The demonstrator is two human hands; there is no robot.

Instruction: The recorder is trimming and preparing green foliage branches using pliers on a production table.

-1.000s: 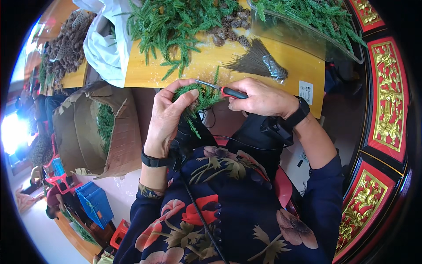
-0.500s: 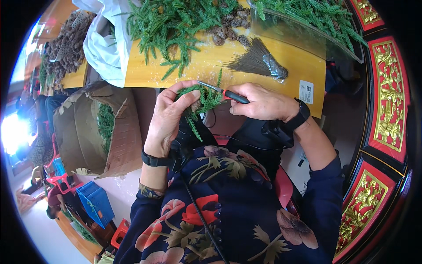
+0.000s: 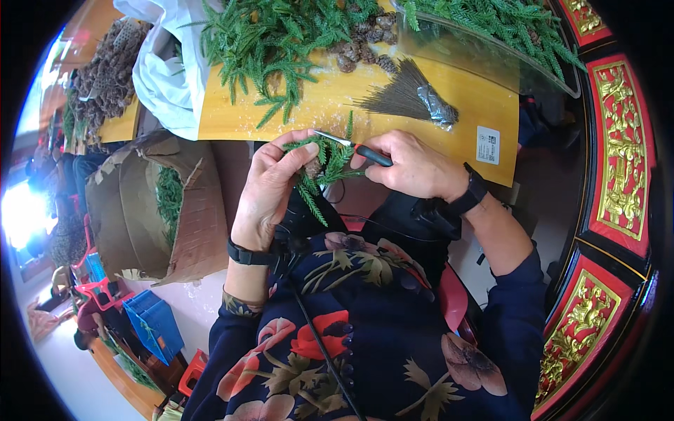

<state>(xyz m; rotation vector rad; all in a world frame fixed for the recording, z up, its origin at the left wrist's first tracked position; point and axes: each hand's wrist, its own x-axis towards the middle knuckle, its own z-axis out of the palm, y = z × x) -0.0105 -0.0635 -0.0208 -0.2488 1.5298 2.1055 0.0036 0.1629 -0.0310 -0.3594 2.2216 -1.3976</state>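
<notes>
Over the table's front edge, my left hand (image 3: 269,179) pinches a green artificial pine sprig (image 3: 309,193) between thumb and fingers. A small brown pine cone (image 3: 314,168) sits among its needles, partly covered by the thumb. My right hand (image 3: 415,167) is closed round the pliers (image 3: 373,155), which have red and black handles and a slim metal nose. That nose points left across the top of the sprig, its tip beside my left fingertips. Whether the jaws grip anything is too small to tell.
On the yellow table (image 3: 484,105) lie a heap of green sprigs (image 3: 274,42), loose pine cones (image 3: 365,49) and a bundle of thin brown wires (image 3: 411,98). A clear bin (image 3: 484,52) of greenery stands far right. Left are a cardboard box (image 3: 133,210) and a blue crate (image 3: 152,326).
The pliers and my right hand have shifted very slightly left. My left hand stays almost in place, still pinching the sprig.
</notes>
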